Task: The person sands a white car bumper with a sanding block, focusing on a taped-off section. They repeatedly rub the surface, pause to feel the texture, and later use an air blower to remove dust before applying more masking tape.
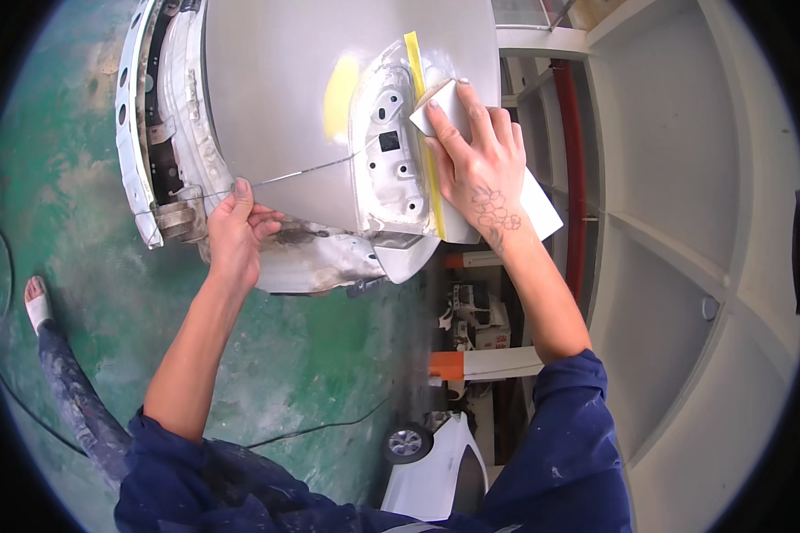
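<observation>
My right hand lies over a long white flat board, like a sanding block. Thumb and fingers grip its upper end; the lower end shows past my wrist. The board rests on the grey car panel, beside a strip of yellow masking tape. Left of the tape is a bare metal lamp recess with several holes. A thin dark wire runs from the recess across the panel. My left hand is at the panel's lower left edge, thumb against the wire, other fingers loosely curled.
A yellow patch marks the grey panel. Exposed bodywork stands at the left. A cable crosses the green floor. A white car part with a wheel shows below. White framework and a red pipe stand right.
</observation>
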Available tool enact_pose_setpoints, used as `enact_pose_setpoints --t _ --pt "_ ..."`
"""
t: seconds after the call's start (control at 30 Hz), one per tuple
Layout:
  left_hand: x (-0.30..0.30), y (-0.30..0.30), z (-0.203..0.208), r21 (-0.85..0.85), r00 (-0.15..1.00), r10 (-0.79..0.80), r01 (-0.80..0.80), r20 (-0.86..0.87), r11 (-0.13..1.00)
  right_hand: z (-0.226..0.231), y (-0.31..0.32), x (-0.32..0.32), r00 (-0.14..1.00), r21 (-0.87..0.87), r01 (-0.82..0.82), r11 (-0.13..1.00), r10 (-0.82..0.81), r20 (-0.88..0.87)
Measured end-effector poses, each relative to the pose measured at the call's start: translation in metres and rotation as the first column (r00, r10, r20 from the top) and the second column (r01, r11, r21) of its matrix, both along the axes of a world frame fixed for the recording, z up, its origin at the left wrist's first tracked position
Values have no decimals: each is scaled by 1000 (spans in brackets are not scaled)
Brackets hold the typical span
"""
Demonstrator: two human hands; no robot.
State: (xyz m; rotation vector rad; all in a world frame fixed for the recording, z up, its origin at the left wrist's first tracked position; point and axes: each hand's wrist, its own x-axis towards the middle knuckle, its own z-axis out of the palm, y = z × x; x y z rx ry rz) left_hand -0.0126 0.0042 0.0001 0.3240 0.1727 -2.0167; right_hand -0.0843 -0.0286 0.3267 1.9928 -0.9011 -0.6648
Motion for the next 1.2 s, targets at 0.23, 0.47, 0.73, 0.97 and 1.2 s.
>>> enact_pose_setpoints --t 0.23,0.47,0.73,0.97,1.2 --pt "1 -5 -7 -42 999 38 -37 19 998 -4 76 -58 995 -32 -94 995 95 31" --pt "0 -2 -1 -58 1000 -1 2 6 998 3 -18 -1 995 -299 -88 950 72 -62" --pt "2 0 3 -47 999 42 -42 1 998 -16 58 -35 986 -384 153 910 -118 115" --pt "18 -9 -4 -51 998 46 -45 35 998 -26 44 -35 955 -444 237 864 -123 271" --pt "0 2 1 -46 1000 11 -10 26 999 -29 -23 8 971 -382 134 914 -43 237"
